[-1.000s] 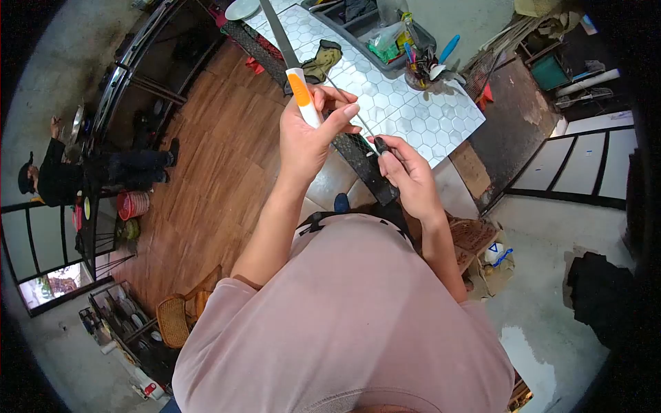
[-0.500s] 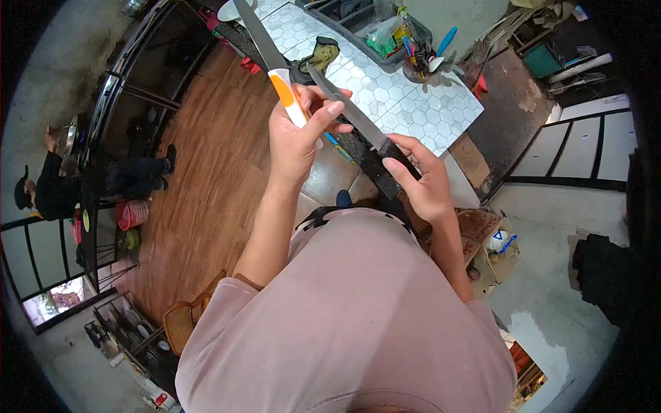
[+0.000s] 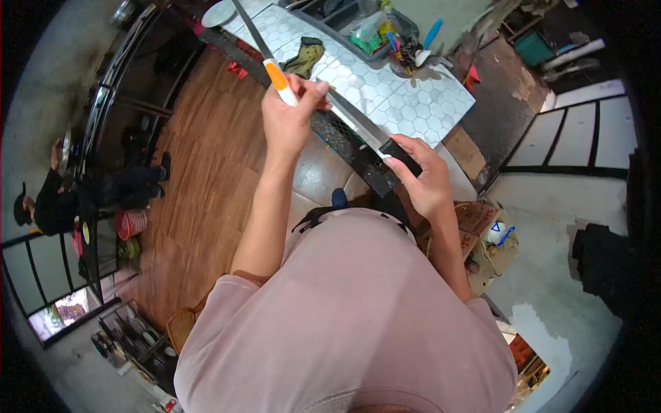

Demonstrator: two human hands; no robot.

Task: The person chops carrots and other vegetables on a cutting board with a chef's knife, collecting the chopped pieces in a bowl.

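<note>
My left hand [image 3: 286, 127] is closed on a knife with an orange-and-white handle [image 3: 277, 76]; its long blade points up and away over the table edge. In my right hand [image 3: 428, 180] is a second knife with a black handle [image 3: 401, 155], its broad blade [image 3: 358, 120] slanting up to the left. The tip of that blade reaches the thumb and fingertips of my left hand. Behind the hands stands a table [image 3: 434, 113] with a white hexagon-tile top. A green-and-black cloth or glove [image 3: 308, 56] lies on it near the left hand.
A grey divided tray [image 3: 334, 34] with packets sits at the table's back. Beside it, a container of utensils [image 3: 405, 63] holds a blue-handled tool. A plate [image 3: 219, 13] rests at the far left corner. Across the wooden floor, a person [image 3: 58, 199] in dark clothes works at a counter.
My left hand and its knife have shifted slightly left. The black-handled knife's blade has turned and catches more light, its tip now at the left fingertips. The view has shifted a little.
</note>
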